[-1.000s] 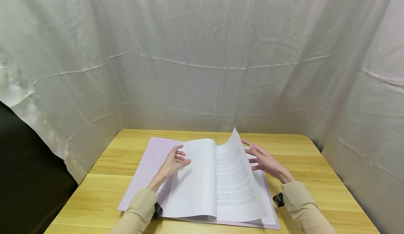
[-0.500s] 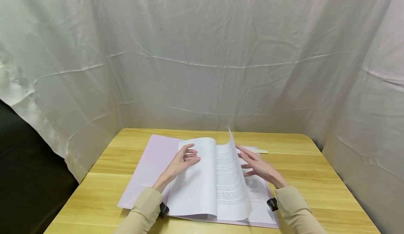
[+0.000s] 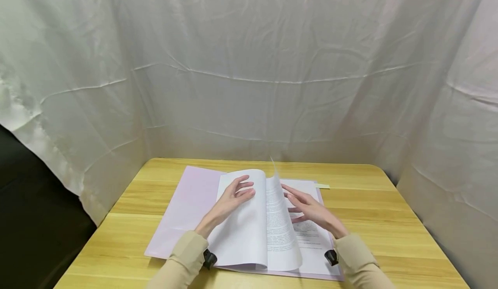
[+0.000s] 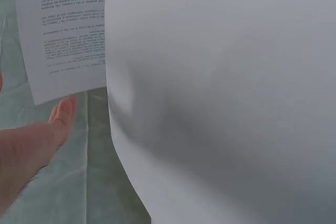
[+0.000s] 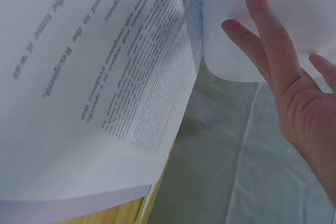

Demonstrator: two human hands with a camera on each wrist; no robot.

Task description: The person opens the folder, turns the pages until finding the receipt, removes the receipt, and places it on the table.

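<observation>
A lilac folder (image 3: 190,198) lies spread on the table, with white sheets bound in its middle. Turned sheets (image 3: 241,241) bow up on the left, blank side showing. One printed page (image 3: 278,232) stands curled up near the middle. Behind it is my right hand (image 3: 313,211), fingers spread and fairly straight against its back; the right wrist view shows these fingers (image 5: 281,51) at the blank side of the raised sheet. Over the turned sheets my left hand (image 3: 233,198) hovers with loosely bent fingers, gripping nothing. Another printed sheet (image 3: 311,250) lies flat on the right.
A pale yellow tab (image 3: 323,186) sticks out past the folder's upper right edge. The wooden table (image 3: 389,219) has grey-white curtains (image 3: 249,85) behind and at the sides. Black wrist cameras (image 3: 209,258) sit at both cuffs.
My right hand has moved left, bringing the printed page up and over toward the middle and exposing the sheet below. My left hand has moved right over the turned sheets.
</observation>
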